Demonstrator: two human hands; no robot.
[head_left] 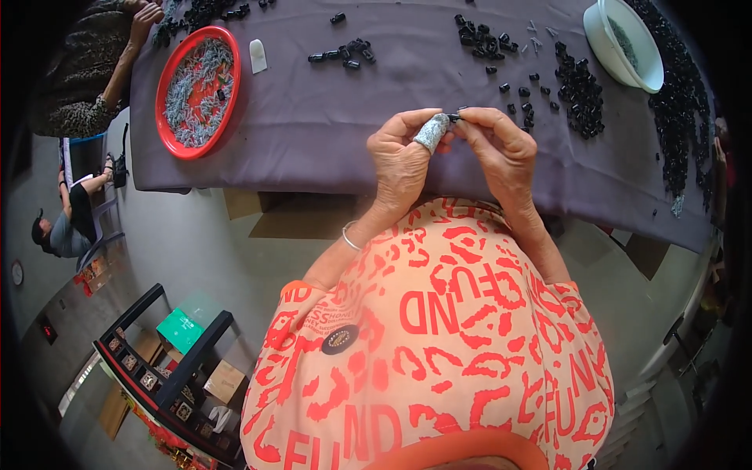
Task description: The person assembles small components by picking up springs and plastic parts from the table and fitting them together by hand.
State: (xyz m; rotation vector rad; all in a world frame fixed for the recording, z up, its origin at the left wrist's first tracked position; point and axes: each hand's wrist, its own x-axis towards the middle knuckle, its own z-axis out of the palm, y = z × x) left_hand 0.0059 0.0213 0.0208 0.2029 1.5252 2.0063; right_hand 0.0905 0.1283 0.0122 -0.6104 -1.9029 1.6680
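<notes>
Above the near edge of the table my two hands meet, fingertips closed on a small black part. My left hand pinches it from one side and wears a grey, fabric-like finger cover on one finger. From the other side my right hand grips the part between thumb and fingers. Its exact kind is hidden by the fingertips. Beyond my right hand lie loose black cylindrical pieces and a denser pile of them.
A red oval basin of small pale pins stands at the left, beside a white tapered piece. At the far right are a pale bowl and a long black heap. Another person's hand rests at the far left.
</notes>
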